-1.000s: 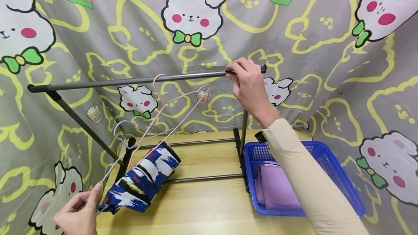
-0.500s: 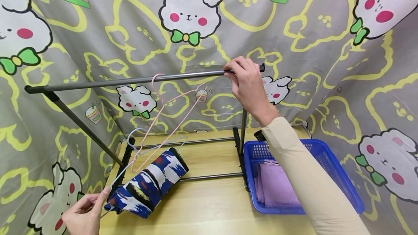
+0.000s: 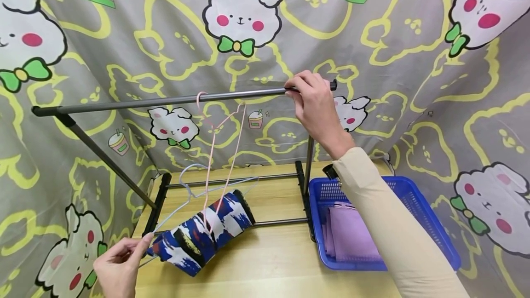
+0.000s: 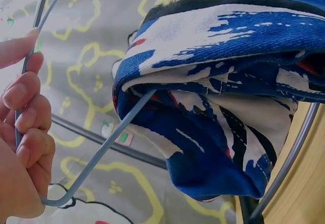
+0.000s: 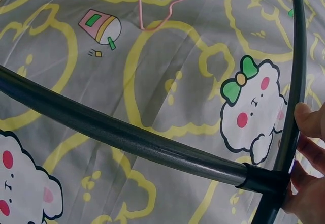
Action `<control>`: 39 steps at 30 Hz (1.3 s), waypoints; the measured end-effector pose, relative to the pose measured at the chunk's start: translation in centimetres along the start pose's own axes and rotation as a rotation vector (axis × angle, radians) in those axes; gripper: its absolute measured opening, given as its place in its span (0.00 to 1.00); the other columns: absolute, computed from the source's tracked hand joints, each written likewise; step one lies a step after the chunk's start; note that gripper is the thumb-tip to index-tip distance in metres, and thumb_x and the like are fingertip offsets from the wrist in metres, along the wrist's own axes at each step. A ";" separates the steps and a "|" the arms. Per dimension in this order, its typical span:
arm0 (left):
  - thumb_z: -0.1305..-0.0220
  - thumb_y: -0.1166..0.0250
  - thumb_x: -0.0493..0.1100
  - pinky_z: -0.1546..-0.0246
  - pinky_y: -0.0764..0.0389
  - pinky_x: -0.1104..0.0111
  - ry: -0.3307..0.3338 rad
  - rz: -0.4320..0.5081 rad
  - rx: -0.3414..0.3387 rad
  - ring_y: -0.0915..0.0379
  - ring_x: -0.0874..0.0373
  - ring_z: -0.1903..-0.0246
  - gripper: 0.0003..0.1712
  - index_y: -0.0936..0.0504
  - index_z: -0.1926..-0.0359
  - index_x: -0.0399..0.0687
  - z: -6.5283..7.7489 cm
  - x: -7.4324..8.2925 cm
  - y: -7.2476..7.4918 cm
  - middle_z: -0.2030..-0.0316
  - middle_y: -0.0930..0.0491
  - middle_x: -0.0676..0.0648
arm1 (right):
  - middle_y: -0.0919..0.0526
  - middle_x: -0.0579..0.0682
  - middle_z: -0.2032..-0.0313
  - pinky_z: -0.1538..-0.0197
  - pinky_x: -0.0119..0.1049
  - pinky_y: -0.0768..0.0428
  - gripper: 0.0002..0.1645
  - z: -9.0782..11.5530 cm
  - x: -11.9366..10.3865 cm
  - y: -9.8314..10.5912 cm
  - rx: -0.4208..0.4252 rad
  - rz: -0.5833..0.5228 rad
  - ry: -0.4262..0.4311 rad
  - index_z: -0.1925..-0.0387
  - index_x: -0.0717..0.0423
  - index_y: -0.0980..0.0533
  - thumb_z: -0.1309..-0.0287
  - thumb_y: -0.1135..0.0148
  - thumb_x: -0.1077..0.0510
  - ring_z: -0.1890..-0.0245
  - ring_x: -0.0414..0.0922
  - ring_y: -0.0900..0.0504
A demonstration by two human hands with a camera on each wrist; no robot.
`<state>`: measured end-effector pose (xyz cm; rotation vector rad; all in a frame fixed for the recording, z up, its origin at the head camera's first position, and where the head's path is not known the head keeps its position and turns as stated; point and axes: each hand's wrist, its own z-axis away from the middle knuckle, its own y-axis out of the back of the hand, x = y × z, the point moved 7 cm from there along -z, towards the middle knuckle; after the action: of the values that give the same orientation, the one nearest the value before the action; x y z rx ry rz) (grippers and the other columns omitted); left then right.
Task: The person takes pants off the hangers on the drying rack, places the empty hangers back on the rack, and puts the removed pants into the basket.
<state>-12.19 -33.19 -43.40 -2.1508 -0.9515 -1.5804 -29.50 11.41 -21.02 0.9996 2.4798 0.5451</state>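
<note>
My left hand [image 3: 120,263] pinches one corner of a light blue wire hanger [image 3: 171,214] between thumb and fingers. Over the hanger's lower bar drapes a blue, white and black patterned cloth [image 3: 186,245]; in the left wrist view the wire [image 4: 104,147] runs into its folds. A pink hanger [image 3: 210,164] hooks over the grey top rail [image 3: 161,101], and its lower end overlaps the patterned cloth in the head view. My right hand [image 3: 316,109] grips that rail near its right end, thumb and fingers on the tube [image 5: 298,66] in the right wrist view.
A blue plastic basket [image 3: 430,224] on the right holds folded purple cloth [image 3: 352,233]. The rack's lower bars [image 3: 285,222] and dark feet stand on the wooden table [image 3: 265,261]. A patterned grey curtain [image 3: 397,105] encloses the back and sides.
My left hand has moved right with the blue hanger and patterned cloth. The pink hanger has swung right and turned, its lower end now across the cloth. My right hand stays on the rail.
</note>
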 end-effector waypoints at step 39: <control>0.50 0.26 0.20 0.88 0.40 0.71 -0.207 0.189 -0.362 0.38 0.71 0.87 0.13 0.16 0.80 0.39 1.9 2.8 -8.7 0.87 0.26 0.54 | 0.17 0.55 0.56 0.47 0.50 0.26 0.07 -0.2 -0.3 0.9 -0.120 0.010 -0.012 0.55 0.62 0.15 0.32 0.35 0.64 0.55 0.54 0.22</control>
<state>-16.19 -24.77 -42.65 -2.6029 -0.5222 -1.5552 -28.89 11.71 -20.30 0.9660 2.4011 0.6802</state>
